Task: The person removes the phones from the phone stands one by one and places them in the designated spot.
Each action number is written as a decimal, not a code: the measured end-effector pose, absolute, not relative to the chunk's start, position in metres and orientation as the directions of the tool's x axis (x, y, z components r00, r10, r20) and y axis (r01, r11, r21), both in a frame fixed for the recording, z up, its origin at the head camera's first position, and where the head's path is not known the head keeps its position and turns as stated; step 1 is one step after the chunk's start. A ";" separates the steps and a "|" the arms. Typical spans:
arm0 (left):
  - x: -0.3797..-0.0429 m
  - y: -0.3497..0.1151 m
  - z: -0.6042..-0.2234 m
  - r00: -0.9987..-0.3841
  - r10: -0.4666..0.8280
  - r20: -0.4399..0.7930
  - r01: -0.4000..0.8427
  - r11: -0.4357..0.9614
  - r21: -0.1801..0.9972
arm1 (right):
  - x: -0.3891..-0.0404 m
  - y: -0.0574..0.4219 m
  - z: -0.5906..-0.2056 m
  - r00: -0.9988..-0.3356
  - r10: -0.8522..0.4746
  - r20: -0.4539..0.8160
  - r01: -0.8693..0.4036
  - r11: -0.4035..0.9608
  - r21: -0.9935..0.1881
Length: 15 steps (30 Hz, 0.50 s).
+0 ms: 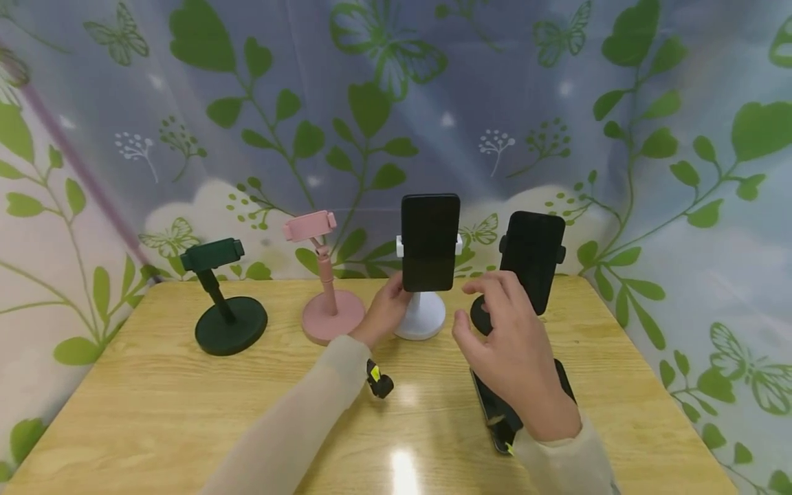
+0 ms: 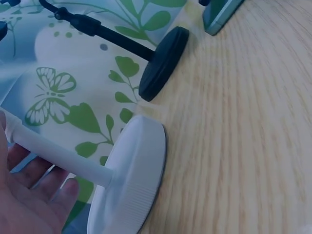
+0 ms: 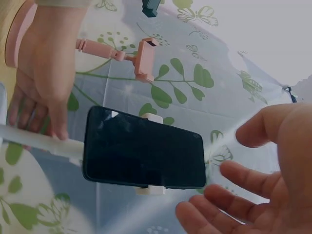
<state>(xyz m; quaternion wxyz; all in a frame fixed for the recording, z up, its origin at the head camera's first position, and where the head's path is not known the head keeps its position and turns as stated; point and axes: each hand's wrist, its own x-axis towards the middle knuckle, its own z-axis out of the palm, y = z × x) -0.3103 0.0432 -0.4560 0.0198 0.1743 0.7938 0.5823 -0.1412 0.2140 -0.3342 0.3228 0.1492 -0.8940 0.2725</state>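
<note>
A white phone stand (image 1: 425,322) stands upright at the middle back of the table, with a black phone (image 1: 430,240) clamped upright in its white holder. My left hand (image 1: 385,309) holds its stem below the phone; in the left wrist view the fingers pass behind the white stem (image 2: 63,158). In the right wrist view the phone's dark screen (image 3: 144,148) shows between two white clamp arms. My right hand (image 1: 510,344) is raised just right of the phone, fingers spread and loosely bent, touching nothing.
To the right stands a black phone stand (image 1: 478,317) holding another phone (image 1: 533,254). A pink stand (image 1: 332,320) and a dark green stand (image 1: 232,330) with bare holders are on the left. Under my right hand a dark phone (image 1: 485,395) lies flat, partly hidden. A patterned curtain (image 1: 297,69) hangs behind.
</note>
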 end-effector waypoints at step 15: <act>-0.300 0.026 -0.453 -0.870 0.353 0.345 0.475 0.407 0.780 | -0.146 0.213 -0.338 -0.816 -0.057 0.575 -0.413 0.754 -0.510</act>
